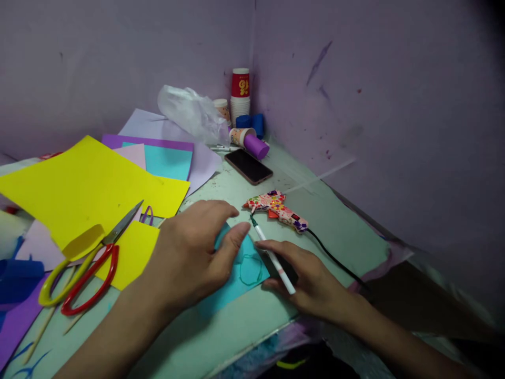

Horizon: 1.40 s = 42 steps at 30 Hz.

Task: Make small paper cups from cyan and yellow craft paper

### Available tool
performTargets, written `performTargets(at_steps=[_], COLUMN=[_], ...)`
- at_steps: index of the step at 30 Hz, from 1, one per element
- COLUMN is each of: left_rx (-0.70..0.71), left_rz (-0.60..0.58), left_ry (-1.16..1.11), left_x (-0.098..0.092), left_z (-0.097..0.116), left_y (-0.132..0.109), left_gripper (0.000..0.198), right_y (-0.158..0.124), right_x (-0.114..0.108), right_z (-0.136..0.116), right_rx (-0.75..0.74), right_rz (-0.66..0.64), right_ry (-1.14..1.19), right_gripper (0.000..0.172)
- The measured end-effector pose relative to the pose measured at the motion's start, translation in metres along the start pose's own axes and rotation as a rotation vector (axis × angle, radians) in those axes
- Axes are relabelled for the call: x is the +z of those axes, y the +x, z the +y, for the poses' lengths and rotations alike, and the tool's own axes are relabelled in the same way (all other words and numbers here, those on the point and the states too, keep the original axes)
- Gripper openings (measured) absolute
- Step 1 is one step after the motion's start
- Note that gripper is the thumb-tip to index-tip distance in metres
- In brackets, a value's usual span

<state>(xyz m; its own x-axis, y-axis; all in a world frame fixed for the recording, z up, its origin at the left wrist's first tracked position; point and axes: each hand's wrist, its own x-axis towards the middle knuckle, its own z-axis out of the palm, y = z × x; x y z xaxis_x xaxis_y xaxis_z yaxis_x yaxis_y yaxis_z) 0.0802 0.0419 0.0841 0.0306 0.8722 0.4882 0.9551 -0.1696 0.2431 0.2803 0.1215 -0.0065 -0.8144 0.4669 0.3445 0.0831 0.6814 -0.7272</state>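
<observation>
My right hand (303,273) grips a white marker (276,263) with a dark green tip pointing up and away from me. Under both hands lies a light blue sheet of paper (224,302), marked with a rounded green outline (251,270). My left hand (201,247) hovers at or rests on the sheet's left part. Its thumb and index finger are apart, while the other fingers are mostly hidden. Just beyond the marker tip, a flower-patterned hot glue gun (276,206) lies on its side. A dark patch by my right fingers is unclear.
Scissors (108,239) with red and yellow handles lie on yellow sheets (98,179) at left. A phone (249,166), paper cups (240,95) and a plastic bag (193,113) are near the corner. The glue gun's cord (331,255) crosses the table's right edge.
</observation>
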Motion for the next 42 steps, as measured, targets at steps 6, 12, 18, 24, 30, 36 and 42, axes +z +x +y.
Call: performTargets(at_steps=[6, 12, 18, 24, 30, 36, 42], left_rx=[0.152, 0.218, 0.213, 0.007, 0.159, 0.201, 0.25], left_rz=[-0.048, -0.13, -0.025, -0.033, -0.075, -0.118, -0.184], left_ry=[-0.046, 0.026, 0.024, 0.093, 0.036, 0.015, 0.183], left_x=[0.027, 0.036, 0.003, -0.025, -0.004, 0.005, 0.008], left_z=[0.021, 0.027, 0.011, -0.003, -0.003, -0.001, -0.008], left_y=[-0.007, -0.009, -0.009, -0.019, -0.028, -0.028, -0.025], left_gripper=[0.02, 0.025, 0.017, 0.02, 0.017, 0.017, 0.021], right_y=[0.004, 0.005, 0.005, 0.01, 0.011, 0.014, 0.015], right_x=[0.001, 0.0, -0.005, -0.007, -0.005, -0.005, -0.004], right_z=[0.001, 0.002, -0.002, -0.003, -0.001, -0.004, -0.002], right_rx=[0.05, 0.038, 0.064, 0.037, 0.044, 0.024, 0.016], right_rz=[-0.016, 0.001, -0.018, 0.014, -0.003, -0.055, -0.072], right_ry=[0.048, 0.077, 0.074, 0.093, 0.086, 0.055, 0.034], right_gripper=[0.046, 0.048, 0.055, 0.06, 0.063, 0.064, 0.059])
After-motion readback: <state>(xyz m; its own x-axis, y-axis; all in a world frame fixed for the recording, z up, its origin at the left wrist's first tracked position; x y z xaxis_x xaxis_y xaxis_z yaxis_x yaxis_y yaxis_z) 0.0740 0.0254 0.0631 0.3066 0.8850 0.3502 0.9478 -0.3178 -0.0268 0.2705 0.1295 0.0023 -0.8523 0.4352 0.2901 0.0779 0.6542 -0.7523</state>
